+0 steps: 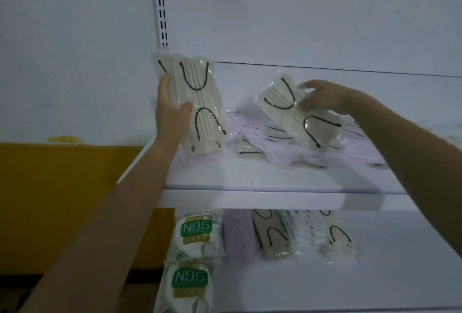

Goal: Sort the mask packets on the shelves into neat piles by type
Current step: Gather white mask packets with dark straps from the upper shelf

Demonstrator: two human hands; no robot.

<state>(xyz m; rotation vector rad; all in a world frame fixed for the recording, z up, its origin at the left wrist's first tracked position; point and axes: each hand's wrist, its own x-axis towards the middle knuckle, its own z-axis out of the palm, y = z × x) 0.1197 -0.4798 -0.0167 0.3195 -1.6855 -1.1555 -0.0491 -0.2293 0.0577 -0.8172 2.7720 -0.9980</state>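
Cream pleated masks with black ear loops, sealed in clear plastic, are in both hands. The left hand (172, 110) grips a small stack of cream packets (200, 102) at the left end of the white upper shelf (250, 180), thumb across the front and fingers curled behind. The stack stands nearly upright, and whether its lower end touches the shelf cannot be told. The right hand (322, 97) pinches a single cream packet (300, 115) by its upper right edge, holding it above a loose heap of lilac and cream packets (270, 150) in the middle of the shelf. This packet lies to the right of the stack, apart from it, with its long axis slanting from upper left to lower right. To join the stack it would probably have to travel left and turn to match the upright packets, and the left hand is the nearer receiver. The clear film looks slippery, so an edge pinch may let it swing. On the white lower shelf (325, 285) lie green-labelled N95 packets (195, 232), a lilac packet (237, 235) and more cream and white ones in a rough row. Behind stand a white back panel and a slotted metal upright (161, 5), and to the left a pale wall with a yellow band (62, 200) along its base.
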